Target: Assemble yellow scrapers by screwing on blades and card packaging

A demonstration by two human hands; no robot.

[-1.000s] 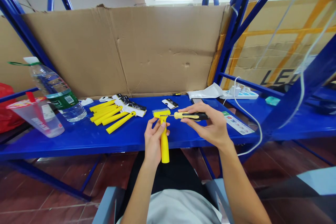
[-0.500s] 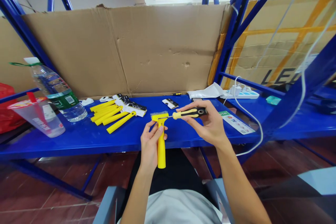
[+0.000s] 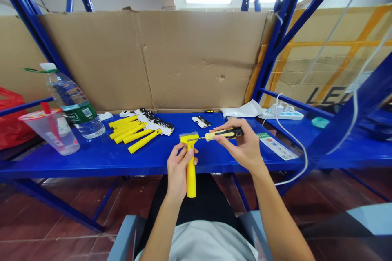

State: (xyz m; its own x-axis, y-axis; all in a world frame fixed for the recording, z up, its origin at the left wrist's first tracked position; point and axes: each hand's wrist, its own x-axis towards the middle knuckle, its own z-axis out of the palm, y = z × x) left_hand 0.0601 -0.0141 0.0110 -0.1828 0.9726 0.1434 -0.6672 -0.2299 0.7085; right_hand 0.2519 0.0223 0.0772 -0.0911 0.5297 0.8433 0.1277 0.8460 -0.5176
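My left hand [image 3: 179,167] is closed around the neck of a yellow scraper [image 3: 191,179], which stands upright with its handle pointing down over my lap. A clear cover shows along the top of its head. In my right hand [image 3: 245,144] is a screwdriver [image 3: 226,133] with a yellow and black handle, held level. Its shaft lies across the scraper's head from the right; whether the tip sits in a screw is too small to tell. Several more yellow scrapers [image 3: 143,140] lie fanned out on the blue table [image 3: 101,159], with black and white sleeves at their far ends.
A large water bottle [image 3: 81,108] and a plastic cup [image 3: 53,132] stand at the left. Behind the hands lie a black and white card piece [image 3: 201,121] and a small screwdriver [image 3: 208,111]. A printed leaflet [image 3: 280,149], a power strip [image 3: 288,114] and a white cable [image 3: 301,142] are at the right.
The whole view has shifted slightly, so things appear a little further right. Both hands keep their hold, and the screwdriver still meets the scraper's head.
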